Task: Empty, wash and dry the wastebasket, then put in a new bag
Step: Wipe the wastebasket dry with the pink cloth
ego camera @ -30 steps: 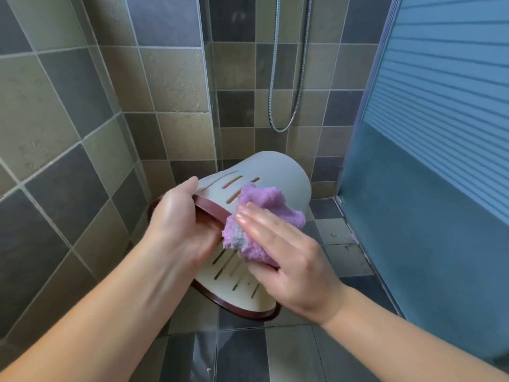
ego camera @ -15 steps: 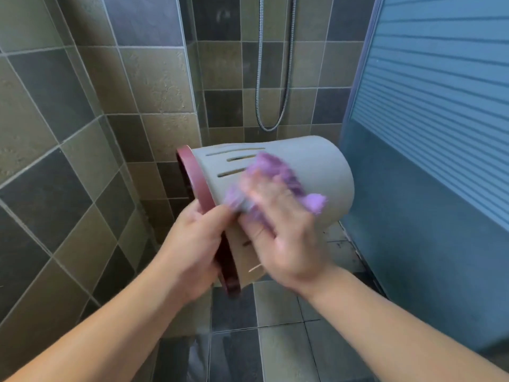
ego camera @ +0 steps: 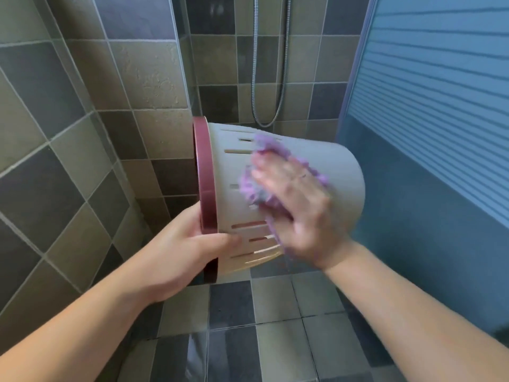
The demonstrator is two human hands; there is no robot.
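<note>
A beige slotted wastebasket (ego camera: 338, 177) with a dark red rim (ego camera: 205, 186) is held on its side in the air, its mouth facing left and its base to the right. My left hand (ego camera: 176, 260) grips the rim at its lower edge, thumb over the outer wall. My right hand (ego camera: 297, 205) lies flat on the basket's side and presses a purple cloth (ego camera: 253, 186) against it; the hand is blurred. The inside of the basket is hidden.
Tiled walls close in on the left and behind. A metal shower hose (ego camera: 283, 64) hangs on the back wall. A blue striped door panel (ego camera: 429, 119) stands at the right. Below lies a tiled floor (ego camera: 275, 326).
The basket has turned so its mouth faces left and has risen. My right hand with the cloth has slid right along the side. My left hand has shifted to the rim's lower edge.
</note>
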